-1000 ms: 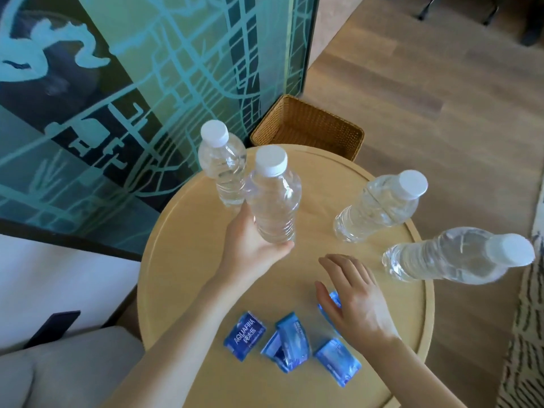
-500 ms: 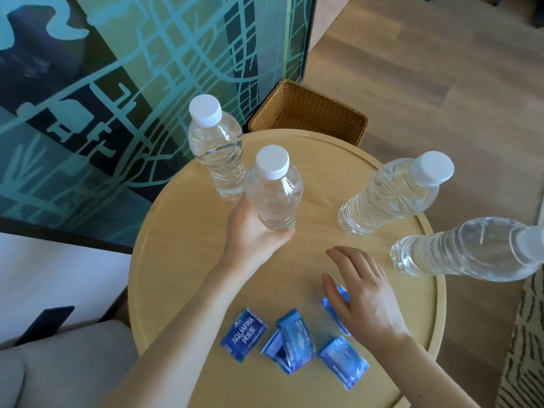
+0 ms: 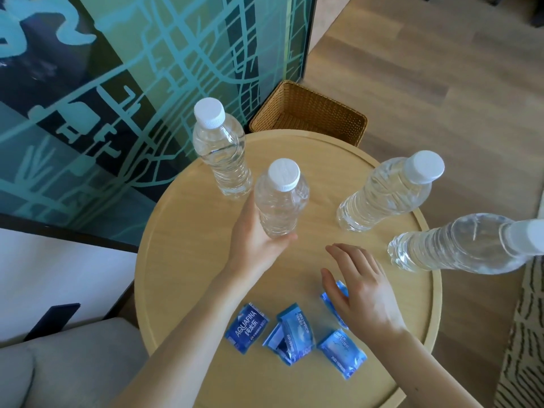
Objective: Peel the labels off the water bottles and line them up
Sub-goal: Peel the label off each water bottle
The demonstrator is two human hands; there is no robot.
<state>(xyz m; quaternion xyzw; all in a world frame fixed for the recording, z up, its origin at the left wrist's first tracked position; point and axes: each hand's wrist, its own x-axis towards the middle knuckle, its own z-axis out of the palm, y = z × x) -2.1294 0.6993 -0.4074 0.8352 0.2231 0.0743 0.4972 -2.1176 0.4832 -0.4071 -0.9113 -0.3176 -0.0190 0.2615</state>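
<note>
The far-right bottle is running off the right edge, which is cutting its cap. The right hand is covering most of one blue label, only a strip showing just left of its fingers. The held bottle's base is hiding behind the left hand's fingers.

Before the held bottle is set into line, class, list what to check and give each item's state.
1. Left hand grips the held bottle: ok.
2. All four bottles bare of labels: ok.
3. Caps on all four: ok.
4. Bottles in one straight line: not ok; the far bottle, the right bottle and the edge bottle form an arc.
5. Right hand free: ok, open above the peeled labels.
</note>
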